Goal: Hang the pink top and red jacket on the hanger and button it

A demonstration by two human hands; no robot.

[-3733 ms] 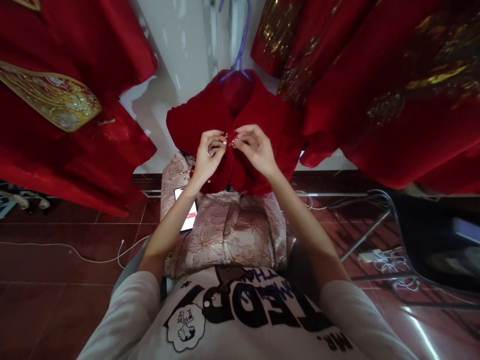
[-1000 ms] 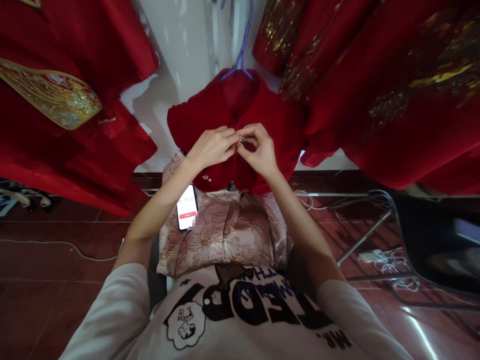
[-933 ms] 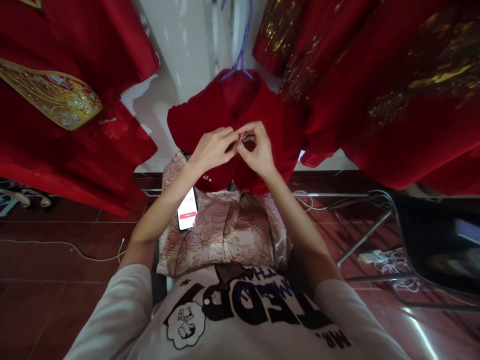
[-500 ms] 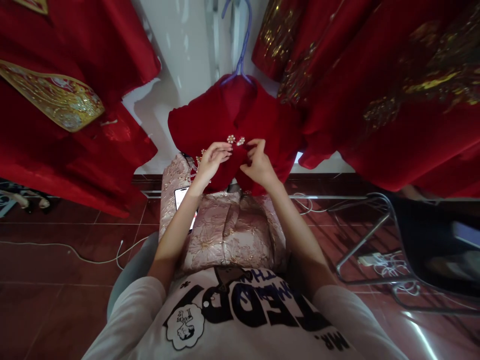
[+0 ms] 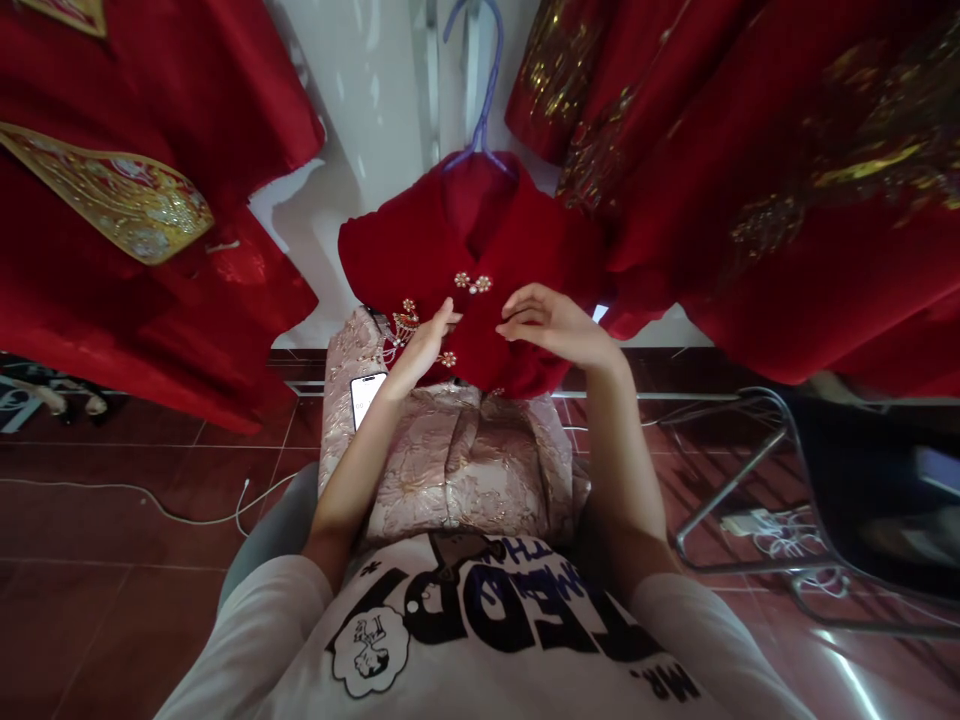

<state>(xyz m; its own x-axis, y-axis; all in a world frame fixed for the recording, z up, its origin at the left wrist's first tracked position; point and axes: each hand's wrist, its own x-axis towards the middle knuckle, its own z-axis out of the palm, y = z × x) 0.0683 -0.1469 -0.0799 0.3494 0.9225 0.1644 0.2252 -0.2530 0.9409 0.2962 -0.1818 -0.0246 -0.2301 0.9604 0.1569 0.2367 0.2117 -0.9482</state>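
A small red velvet garment point(image 5: 405, 245) hangs from a purple hanger point(image 5: 487, 110) in front of me. A flower-shaped pearl clasp point(image 5: 473, 284) joins its two front edges below the neckline. Lower down, a second flower fastener point(image 5: 448, 359) shows beside my left hand point(image 5: 426, 345), whose outstretched fingers lie along the front edge. Whether they press on the cloth I cannot tell. A beaded ornament with dangling strands point(image 5: 405, 322) sits left of that hand. My right hand point(image 5: 559, 325) is over the garment's right front, its fingers apart and holding nothing.
Pink brocade fabric point(image 5: 480, 470) covers my lap, with a phone point(image 5: 366, 398) on its left. Red gold-trimmed garments point(image 5: 247, 270) hang left and others point(image 5: 675, 220) right. A black chair point(image 5: 862, 470) and cables point(image 5: 787, 535) are at the right; another cable point(image 5: 172, 515) crosses the left floor.
The two flower halves of the upper clasp, apart before, now sit joined. My left hand has moved down from it; my right hand has drawn away to the right.
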